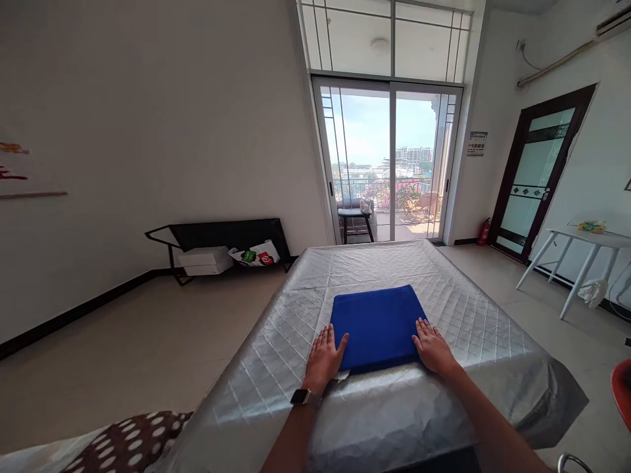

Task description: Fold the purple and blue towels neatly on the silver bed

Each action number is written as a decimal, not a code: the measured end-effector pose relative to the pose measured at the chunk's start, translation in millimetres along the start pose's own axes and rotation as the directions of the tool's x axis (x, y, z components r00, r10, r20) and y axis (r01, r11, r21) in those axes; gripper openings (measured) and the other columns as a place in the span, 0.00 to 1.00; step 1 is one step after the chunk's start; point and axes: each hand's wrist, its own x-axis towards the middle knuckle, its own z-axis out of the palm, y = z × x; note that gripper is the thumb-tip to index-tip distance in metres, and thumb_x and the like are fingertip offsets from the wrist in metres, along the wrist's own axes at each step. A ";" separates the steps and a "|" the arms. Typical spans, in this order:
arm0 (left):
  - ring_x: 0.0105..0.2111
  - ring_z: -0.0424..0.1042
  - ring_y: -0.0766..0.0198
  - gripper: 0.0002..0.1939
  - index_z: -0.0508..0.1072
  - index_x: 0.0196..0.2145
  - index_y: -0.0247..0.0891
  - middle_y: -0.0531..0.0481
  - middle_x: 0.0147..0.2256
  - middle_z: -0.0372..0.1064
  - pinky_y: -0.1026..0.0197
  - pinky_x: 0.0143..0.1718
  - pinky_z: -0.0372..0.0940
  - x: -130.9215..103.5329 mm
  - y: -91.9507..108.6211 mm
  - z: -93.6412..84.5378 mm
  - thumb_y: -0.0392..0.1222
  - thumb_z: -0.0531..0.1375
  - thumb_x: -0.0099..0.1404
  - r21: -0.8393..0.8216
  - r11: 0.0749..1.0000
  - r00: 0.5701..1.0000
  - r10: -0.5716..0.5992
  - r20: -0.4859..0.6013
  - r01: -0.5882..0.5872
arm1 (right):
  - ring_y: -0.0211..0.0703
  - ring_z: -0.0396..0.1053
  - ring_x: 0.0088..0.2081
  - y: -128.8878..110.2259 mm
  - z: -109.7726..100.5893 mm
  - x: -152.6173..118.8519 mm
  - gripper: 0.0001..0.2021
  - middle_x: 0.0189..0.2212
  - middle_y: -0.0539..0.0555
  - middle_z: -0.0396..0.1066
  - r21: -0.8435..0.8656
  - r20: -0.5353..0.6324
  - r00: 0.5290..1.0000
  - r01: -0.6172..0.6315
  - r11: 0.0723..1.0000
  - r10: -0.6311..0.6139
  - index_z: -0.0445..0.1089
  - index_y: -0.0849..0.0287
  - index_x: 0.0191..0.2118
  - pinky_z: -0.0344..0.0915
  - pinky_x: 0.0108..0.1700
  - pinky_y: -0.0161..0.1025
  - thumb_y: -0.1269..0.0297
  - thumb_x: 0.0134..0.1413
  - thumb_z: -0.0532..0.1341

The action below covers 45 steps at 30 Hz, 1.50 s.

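A flat blue cushion-like pad (378, 325) lies on a table or bed-like surface under a silver quilted cover (276, 341). At the pad's left edge rests my left hand (325, 355), fingers stretched forward and thumb toward the pad; a dark-faced watch (300, 396) is on that wrist. My right hand (432, 345) lies against the right edge, palm down with fingers extended. Neither hand is closed around anything. A small white tag (342, 376) sticks out below the pad's near left corner.
Brown polka-dot fabric (133, 440) lies at the lower left. A black bench frame (227, 233) with white boxes (204, 261) stands by the left wall. To the right are a white table (591, 235), a red object (622, 387) and a dark-framed door (535, 177).
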 end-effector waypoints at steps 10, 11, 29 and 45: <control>0.67 0.55 0.48 0.38 0.57 0.67 0.31 0.33 0.66 0.58 0.46 0.66 0.52 -4.2 -2.7 -6.5 0.62 0.39 0.72 -0.058 0.998 1.000 0.021 -0.003 -0.021 | 0.51 0.43 0.72 1.8 8.1 -18.9 0.31 0.71 0.64 0.44 0.096 -0.001 1.000 0.001 0.995 -0.001 0.47 0.70 0.71 0.49 0.69 0.53 0.56 0.70 0.44; 0.67 0.55 0.48 0.38 0.57 0.67 0.31 0.33 0.66 0.58 0.46 0.66 0.52 -4.4 -2.4 -8.4 0.62 0.40 0.72 -0.058 0.998 1.000 0.017 0.005 -0.017 | 0.51 0.43 0.71 1.3 8.4 -19.2 0.31 0.71 0.64 0.44 0.109 -0.007 1.000 0.002 0.994 -0.001 0.48 0.70 0.71 0.49 0.69 0.53 0.56 0.70 0.43; 0.69 0.51 0.49 0.38 0.55 0.67 0.26 0.30 0.67 0.54 0.44 0.67 0.52 -7.8 5.6 -32.9 0.59 0.37 0.74 -0.077 0.997 0.998 0.012 -0.059 -0.017 | 0.52 0.39 0.72 -7.9 5.1 -21.0 0.33 0.72 0.63 0.39 0.296 0.002 1.000 -0.022 0.955 0.022 0.46 0.70 0.72 0.44 0.70 0.50 0.54 0.69 0.45; 0.69 0.50 0.53 0.30 0.56 0.69 0.41 0.43 0.69 0.52 0.44 0.67 0.52 -27.7 133.4 -5.4 0.55 0.44 0.75 -0.006 0.903 0.897 0.427 0.115 -0.429 | 0.53 0.41 0.72 -6.3 3.4 -20.6 0.32 0.71 0.65 0.42 0.225 0.006 1.000 -0.016 0.974 0.015 0.48 0.71 0.71 0.46 0.70 0.49 0.55 0.69 0.46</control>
